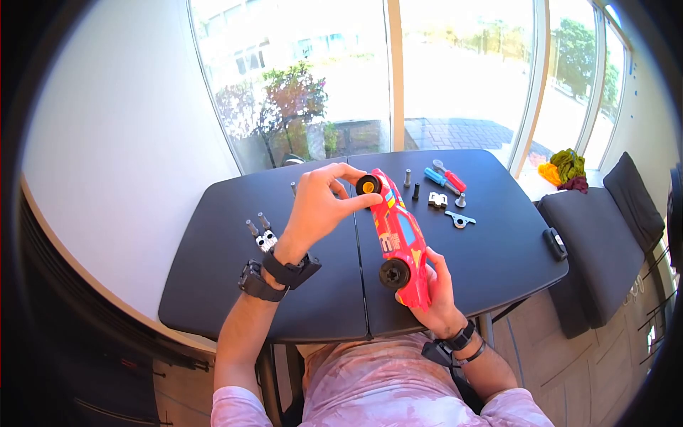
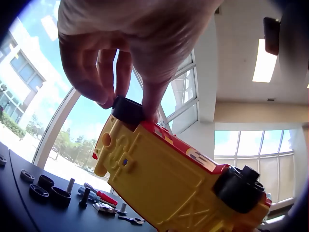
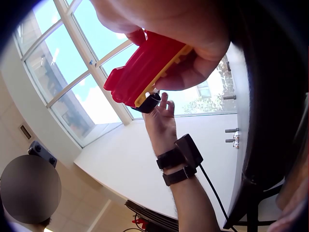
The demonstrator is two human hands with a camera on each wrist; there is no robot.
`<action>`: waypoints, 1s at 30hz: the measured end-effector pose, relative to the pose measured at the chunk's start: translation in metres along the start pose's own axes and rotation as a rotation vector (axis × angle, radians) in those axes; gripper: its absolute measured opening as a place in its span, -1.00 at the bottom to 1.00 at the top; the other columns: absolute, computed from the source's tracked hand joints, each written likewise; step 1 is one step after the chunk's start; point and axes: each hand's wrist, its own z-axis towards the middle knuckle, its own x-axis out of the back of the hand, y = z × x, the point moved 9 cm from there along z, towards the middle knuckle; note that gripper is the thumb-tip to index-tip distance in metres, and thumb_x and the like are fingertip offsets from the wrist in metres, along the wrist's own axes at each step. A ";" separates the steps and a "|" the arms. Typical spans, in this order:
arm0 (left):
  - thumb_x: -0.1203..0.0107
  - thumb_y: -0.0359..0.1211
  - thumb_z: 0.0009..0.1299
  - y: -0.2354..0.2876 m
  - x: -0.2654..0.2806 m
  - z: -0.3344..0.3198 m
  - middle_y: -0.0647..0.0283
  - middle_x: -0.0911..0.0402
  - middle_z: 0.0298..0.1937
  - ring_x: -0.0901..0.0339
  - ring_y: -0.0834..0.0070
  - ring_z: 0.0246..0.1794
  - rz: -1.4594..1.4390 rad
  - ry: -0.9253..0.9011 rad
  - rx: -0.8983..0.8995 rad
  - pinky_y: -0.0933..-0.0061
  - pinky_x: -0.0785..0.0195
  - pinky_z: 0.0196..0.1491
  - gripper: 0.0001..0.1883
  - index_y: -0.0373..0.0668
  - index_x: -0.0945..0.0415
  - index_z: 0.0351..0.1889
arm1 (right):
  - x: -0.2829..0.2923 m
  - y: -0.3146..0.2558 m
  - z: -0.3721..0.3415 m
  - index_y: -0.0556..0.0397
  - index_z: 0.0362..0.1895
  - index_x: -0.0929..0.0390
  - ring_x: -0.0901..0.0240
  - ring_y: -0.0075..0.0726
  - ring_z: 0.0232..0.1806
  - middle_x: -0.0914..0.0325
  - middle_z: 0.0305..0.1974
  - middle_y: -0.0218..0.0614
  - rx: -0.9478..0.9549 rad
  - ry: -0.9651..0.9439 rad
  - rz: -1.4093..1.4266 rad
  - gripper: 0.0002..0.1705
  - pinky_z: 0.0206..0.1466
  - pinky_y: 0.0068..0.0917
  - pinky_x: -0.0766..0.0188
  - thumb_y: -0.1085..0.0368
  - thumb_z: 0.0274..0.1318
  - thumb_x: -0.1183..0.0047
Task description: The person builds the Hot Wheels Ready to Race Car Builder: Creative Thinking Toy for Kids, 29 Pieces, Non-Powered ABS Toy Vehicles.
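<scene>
A red toy race car (image 1: 404,231) with a yellow underside (image 2: 154,174) is held up over the table, tilted nose to tail. My right hand (image 1: 437,299) grips its near end. At the far end, my left hand (image 1: 316,203) pinches a black wheel (image 2: 127,110) with a yellow centre between thumb and fingers, right against the car's side. A second black wheel (image 1: 393,273) sits on the same side nearer me; a black bolt head (image 2: 249,174) sticks out of it in the left wrist view.
On the dark table (image 1: 306,306) lie a blue screwdriver (image 1: 440,179), a red-handled tool (image 1: 452,176), a silver block (image 1: 437,200), a grey wrench-like piece (image 1: 459,220) and several bolts. Black rings (image 2: 39,192) stand at the far side. A silver piece with grey bolts (image 1: 265,238) is at left.
</scene>
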 end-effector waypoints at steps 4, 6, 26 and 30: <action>-0.72 -0.08 0.28 0.009 -0.002 -0.005 0.22 -0.91 -0.03 -0.68 0.66 -0.36 0.029 0.026 -0.036 0.52 -0.50 -0.21 -0.50 -0.22 -0.90 0.02 | 0.000 0.001 0.001 0.02 0.39 -0.61 -0.80 -0.40 -0.05 -0.82 0.12 -0.30 0.002 -0.036 0.005 -0.27 -0.12 -0.34 -0.73 -0.34 0.69 0.11; -0.67 -0.06 0.36 0.013 -0.001 -0.009 0.19 -0.91 -0.11 -0.69 0.67 -0.39 0.086 0.048 -0.082 0.50 -0.50 -0.25 -0.55 -0.24 -0.90 -0.04 | 0.002 0.001 0.002 0.04 0.45 -0.57 -0.81 -0.40 0.02 -0.82 0.15 -0.30 0.002 -0.092 -0.004 -0.25 -0.01 -0.37 -0.75 -0.33 0.70 0.11; -0.19 -0.14 0.68 -0.198 -0.042 0.056 -0.10 -0.64 0.51 -0.64 0.09 0.47 0.507 -0.260 0.028 0.05 -0.51 0.50 -0.50 -0.18 -0.63 0.48 | 0.001 0.001 -0.001 -0.01 0.36 -0.62 -0.78 -0.38 -0.10 -0.82 0.07 -0.32 -0.002 0.023 -0.026 -0.28 -0.15 -0.33 -0.71 -0.36 0.67 0.09; -0.06 0.01 0.75 -0.250 -0.069 0.045 -0.07 -0.26 0.82 -0.23 0.02 0.80 0.762 -0.421 0.167 0.02 -0.23 0.74 -0.36 -0.08 -0.46 0.68 | 0.000 -0.001 -0.002 0.06 0.49 -0.53 -0.80 -0.39 0.00 -0.81 0.14 -0.30 0.000 -0.019 -0.006 -0.24 0.02 -0.35 -0.74 -0.31 0.69 0.08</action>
